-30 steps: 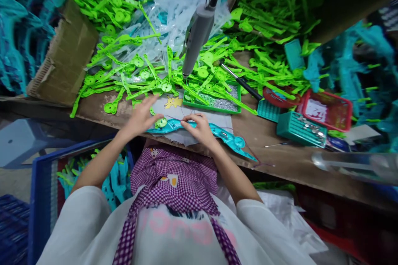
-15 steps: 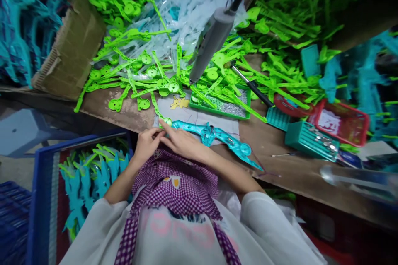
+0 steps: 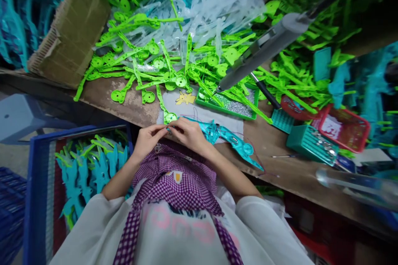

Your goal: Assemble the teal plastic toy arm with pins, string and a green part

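My left hand (image 3: 148,137) and right hand (image 3: 186,133) met at the near edge of the bench (image 3: 280,169), fingertips drawn together over one end of the teal part (image 3: 230,138). The right one lay on that end and covered it; whether either hand truly pinched it I could not tell, since my fingers hid the spot. The rest of the teal part ran off to the right along the edge, lying flat partly on a white sheet (image 3: 202,112) with a yellow figure (image 3: 185,98) printed on it.

Just beyond my fingertips sat a green disc piece (image 3: 171,116), its stem pointing away into the green heap (image 3: 161,66) — a tangle that crowded the whole far side of the bench, with clear parts (image 3: 211,4) piled behind it. A grey driver (image 3: 264,47) hung slanted over the right of that heap, its tip above a green tray (image 3: 228,107) of screws. Further right stood a teal box (image 3: 307,140) and a red basket (image 3: 342,126). A cardboard box (image 3: 71,29) leaned at the far left. Down to my left, below the bench, a blue crate (image 3: 34,198) held teal and green pieces — close by my left elbow.
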Action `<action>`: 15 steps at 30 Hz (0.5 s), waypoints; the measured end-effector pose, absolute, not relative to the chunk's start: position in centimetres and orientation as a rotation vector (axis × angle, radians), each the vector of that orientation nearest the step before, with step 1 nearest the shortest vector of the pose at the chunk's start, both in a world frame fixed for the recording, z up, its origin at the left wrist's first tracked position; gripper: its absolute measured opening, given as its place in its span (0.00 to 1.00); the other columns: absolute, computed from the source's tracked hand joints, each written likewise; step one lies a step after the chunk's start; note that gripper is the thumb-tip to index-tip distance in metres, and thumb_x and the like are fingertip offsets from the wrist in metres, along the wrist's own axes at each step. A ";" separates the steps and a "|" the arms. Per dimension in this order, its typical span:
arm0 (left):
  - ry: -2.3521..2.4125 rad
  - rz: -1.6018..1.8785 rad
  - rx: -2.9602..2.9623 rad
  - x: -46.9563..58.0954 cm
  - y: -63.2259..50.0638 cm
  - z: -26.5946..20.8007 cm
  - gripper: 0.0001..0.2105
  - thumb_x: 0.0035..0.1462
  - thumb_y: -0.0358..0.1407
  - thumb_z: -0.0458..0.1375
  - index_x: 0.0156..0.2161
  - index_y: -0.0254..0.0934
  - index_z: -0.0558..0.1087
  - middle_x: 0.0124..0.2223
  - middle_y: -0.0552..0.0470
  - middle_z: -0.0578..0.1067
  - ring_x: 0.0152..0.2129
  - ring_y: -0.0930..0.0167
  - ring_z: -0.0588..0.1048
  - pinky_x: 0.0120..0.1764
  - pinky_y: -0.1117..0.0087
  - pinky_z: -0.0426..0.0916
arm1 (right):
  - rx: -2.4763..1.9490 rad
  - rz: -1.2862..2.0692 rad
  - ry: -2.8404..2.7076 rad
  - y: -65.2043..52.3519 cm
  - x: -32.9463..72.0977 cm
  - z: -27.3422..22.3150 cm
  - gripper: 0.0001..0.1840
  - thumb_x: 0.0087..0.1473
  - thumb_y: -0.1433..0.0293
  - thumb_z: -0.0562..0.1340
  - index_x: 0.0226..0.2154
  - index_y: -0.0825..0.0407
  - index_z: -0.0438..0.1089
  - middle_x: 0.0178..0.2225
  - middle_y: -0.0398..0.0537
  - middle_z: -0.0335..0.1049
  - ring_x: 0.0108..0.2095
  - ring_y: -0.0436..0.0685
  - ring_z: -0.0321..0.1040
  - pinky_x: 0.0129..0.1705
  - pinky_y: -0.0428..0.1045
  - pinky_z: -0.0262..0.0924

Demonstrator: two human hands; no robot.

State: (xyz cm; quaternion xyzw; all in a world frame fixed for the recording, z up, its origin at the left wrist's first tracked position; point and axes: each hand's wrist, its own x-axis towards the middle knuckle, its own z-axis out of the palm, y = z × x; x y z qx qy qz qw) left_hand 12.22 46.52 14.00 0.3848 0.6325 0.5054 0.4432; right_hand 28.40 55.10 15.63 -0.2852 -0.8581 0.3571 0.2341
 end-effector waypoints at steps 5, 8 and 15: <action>1.813 1.369 1.451 12.5 46.1 14.1 0.08 0.58 0.40 0.62 0.37 0.39 0.81 0.35 0.50 0.82 0.32 0.69 0.80 0.38 0.68 0.73 | -0.876 1.017 -2.231 54.4 28.4 15.6 0.09 0.60 0.67 0.60 0.37 0.53 0.75 0.30 0.46 0.75 0.28 0.49 0.68 0.32 0.45 0.60; 1.833 1.352 1.620 12.6 46.2 14.0 0.07 0.60 0.38 0.60 0.36 0.39 0.80 0.34 0.50 0.82 0.31 0.70 0.79 0.39 0.69 0.72 | -0.875 1.021 -2.205 54.1 28.6 15.5 0.09 0.60 0.66 0.60 0.38 0.52 0.75 0.31 0.46 0.76 0.28 0.49 0.69 0.31 0.44 0.61; 1.836 1.302 1.564 12.8 46.3 14.1 0.09 0.62 0.37 0.57 0.34 0.37 0.78 0.30 0.52 0.79 0.27 0.72 0.76 0.33 0.73 0.69 | -0.792 0.738 -2.359 54.1 28.4 14.7 0.14 0.64 0.65 0.56 0.39 0.53 0.75 0.30 0.48 0.76 0.28 0.50 0.69 0.31 0.45 0.59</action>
